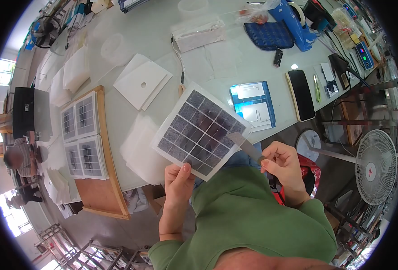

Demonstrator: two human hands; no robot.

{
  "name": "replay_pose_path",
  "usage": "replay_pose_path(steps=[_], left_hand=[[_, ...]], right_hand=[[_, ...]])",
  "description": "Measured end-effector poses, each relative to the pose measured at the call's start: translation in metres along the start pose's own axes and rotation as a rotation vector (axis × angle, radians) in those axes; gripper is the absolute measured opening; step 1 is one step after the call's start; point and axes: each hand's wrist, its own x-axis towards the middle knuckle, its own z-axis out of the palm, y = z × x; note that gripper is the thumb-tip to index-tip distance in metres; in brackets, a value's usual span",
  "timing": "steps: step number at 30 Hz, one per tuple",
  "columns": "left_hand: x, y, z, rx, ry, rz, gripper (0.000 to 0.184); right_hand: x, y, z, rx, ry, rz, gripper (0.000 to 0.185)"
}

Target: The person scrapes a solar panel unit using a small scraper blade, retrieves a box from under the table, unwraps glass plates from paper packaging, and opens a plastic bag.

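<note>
Probably for easy reach, the solar panel (201, 128) is held at the edge of the table (116, 135): my left hand (178, 182) pinches its near edge, thumb on top, seemingly for steadiness; my right hand (283, 166) grips a flat blade (248, 148) over its right side; leftward, a wooden tray (95, 193) holds stacked panels (92, 153) together

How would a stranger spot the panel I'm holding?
Find the table, then its edge by your green shirt. There your left hand holds a dark, white-bordered, gridded panel. Unlike the panels in the wooden tray, it's held up, with a blade over it.
</note>
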Motion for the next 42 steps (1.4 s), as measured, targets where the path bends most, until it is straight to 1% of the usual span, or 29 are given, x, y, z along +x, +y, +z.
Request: replay_pose_path(steps=[6,9,11,21,26,29,36,39,42], left_hand=[[0.0,0.001,0.005,0.012,-0.011,-0.003,0.018],[0.0,0.001,0.008,-0.007,-0.054,0.007,0.017],[0.001,0.003,0.017,0.073,0.015,0.007,0.017],[0.002,0.002,0.013,0.034,0.006,-0.015,0.018],[0.002,0.002,0.009,0.022,-0.006,-0.03,0.02],[0.001,0.001,0.007,0.015,0.005,-0.026,0.02],[0.003,0.002,0.011,0.026,0.011,-0.025,0.019],[0.004,0.005,0.015,0.029,0.013,-0.025,0.019],[0.004,0.005,0.012,0.075,-0.015,-0.023,0.024]], right_hand=[[0.001,-0.001,0.002,0.011,0.017,0.004,0.006],[0.002,0.0,0.002,-0.006,0.036,0.009,0.006],[0.003,0.001,0.001,-0.037,0.041,0.019,0.006],[0.008,0.006,-0.005,0.008,-0.016,0.037,0.008],[0.01,0.007,-0.008,0.099,-0.04,0.131,0.009],[0.01,0.007,-0.005,0.108,0.002,0.097,0.01],[0.007,0.003,-0.005,0.101,-0.014,0.093,0.01],[0.006,0.003,-0.006,0.082,-0.016,0.055,0.01],[0.008,0.006,-0.007,0.063,-0.021,0.049,0.009]])
